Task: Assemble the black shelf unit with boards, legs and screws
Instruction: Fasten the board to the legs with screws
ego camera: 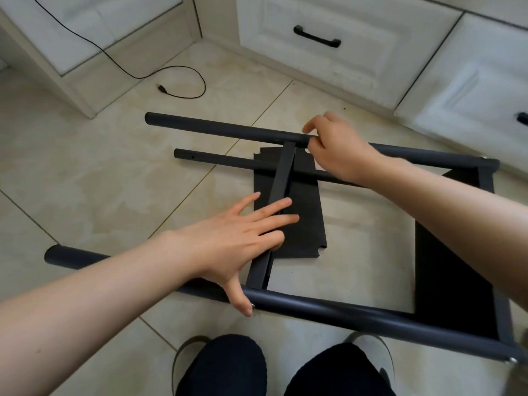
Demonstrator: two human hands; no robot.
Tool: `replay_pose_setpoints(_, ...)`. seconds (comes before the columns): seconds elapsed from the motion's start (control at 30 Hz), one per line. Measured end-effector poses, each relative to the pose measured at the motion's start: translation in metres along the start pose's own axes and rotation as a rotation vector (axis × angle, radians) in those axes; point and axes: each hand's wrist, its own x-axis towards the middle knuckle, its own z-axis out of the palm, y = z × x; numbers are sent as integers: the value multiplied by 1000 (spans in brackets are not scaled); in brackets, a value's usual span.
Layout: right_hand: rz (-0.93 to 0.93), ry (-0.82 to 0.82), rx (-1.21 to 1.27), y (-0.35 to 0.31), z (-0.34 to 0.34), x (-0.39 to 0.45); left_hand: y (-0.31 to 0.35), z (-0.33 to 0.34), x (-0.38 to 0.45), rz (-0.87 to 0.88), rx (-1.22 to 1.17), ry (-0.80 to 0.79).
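The shelf frame (357,312) lies on its side on the tiled floor (94,181), in the middle of the view. The far leg (217,128) runs from 10 o'clock toward 3 o'clock, and the near leg (343,311) runs along the bottom, from 8 to 4 o'clock. An upright board (281,175) stands on its edge between these two legs. A loose board (303,218) lies flat on the floor under it. A thinner rod (228,161) lies just below the far leg.

The left hand (243,238) is spread wide, its straight fingers press on the upright board and its thumb touches the near leg. The right hand (334,144) at 1 o'clock pinches the far leg where the upright board meets it; whether it holds a screw, I cannot tell.

At 4 o'clock an end board (451,275) joins the legs. A cable (183,81) lies at 11 o'clock, before white cabinets (328,61).
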Motion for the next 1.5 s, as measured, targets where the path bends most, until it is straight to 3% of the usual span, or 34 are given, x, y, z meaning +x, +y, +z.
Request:
replay_pose_setpoints(0.13,-194,-151,-484,16,0,24,-1,1,2,25,-31,24)
replay_pose_setpoints(0.2,-267,-213,-549,17,-2,33,-2,0,3,44,-20,45)
replay_pose_setpoints(0.43,-287,-296,-472,16,-5,49,3,0,2,58,15,80)
replay_pose_setpoints(1.13,-157,-178,-498,8,14,43,14,6,-6,-12,142,4)
replay_pose_setpoints(1.33,-162,-142,-492,9,15,40,13,9,-8,-22,16,30)
replay_pose_setpoints(1.5,-99,-35,-318,3,13,25,11,15,-10,-92,-113,5)
